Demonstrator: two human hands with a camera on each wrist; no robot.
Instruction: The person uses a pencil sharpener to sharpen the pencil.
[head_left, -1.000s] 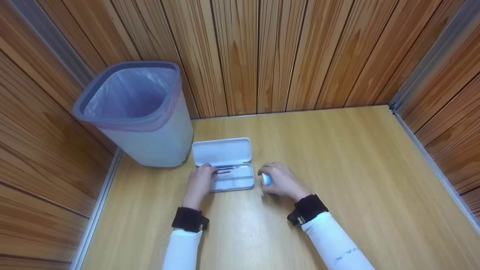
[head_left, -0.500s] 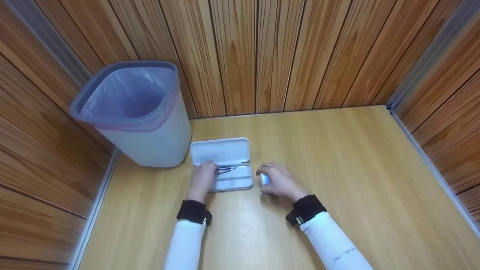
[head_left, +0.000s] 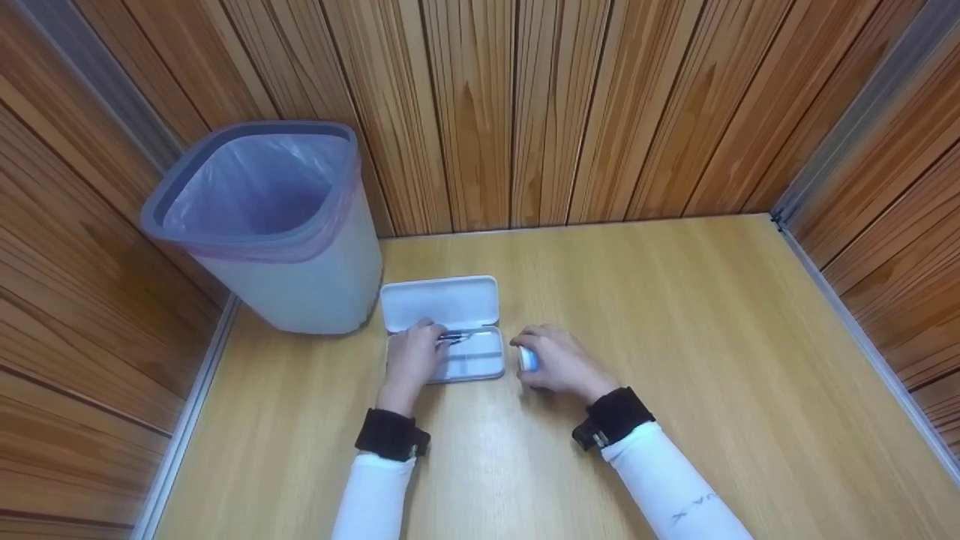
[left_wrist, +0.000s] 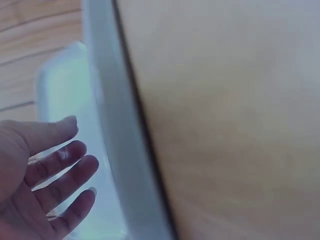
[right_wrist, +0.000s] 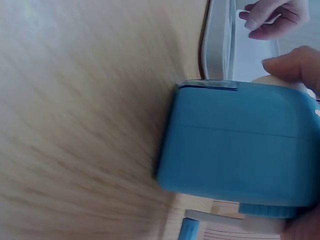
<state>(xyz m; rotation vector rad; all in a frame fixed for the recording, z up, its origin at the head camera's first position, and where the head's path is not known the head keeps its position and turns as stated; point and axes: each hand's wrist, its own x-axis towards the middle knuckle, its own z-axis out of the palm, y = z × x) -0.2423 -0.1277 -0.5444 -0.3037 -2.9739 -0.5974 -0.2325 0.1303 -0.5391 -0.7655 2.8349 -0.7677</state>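
Observation:
An open white pencil case (head_left: 470, 366) lies on the table with its lid (head_left: 440, 300) folded back. My left hand (head_left: 412, 358) is over the case's left part; in the left wrist view, its thumb and fingers are apart and nothing shows between them. Several slim pens or pencils (head_left: 454, 337) lie in the rear part of the tray, partly hidden by that hand. Just right of the case, my right hand (head_left: 562, 364) grips a blue and white object, apparently a hand-crank pencil sharpener (right_wrist: 235, 145), with a ribbed knob and a pale arm underneath.
A tall white bin (head_left: 322, 292) with a grey rim and plastic liner stands at the back left, close to the case. Wood-panelled walls (head_left: 540, 112) enclose the table (head_left: 675, 337) at the back and both sides.
A reddish pencil at my left fingers has been lowered into the tray and let go. The left hand has shifted slightly to the right. My right hand stays in place with the sharpener.

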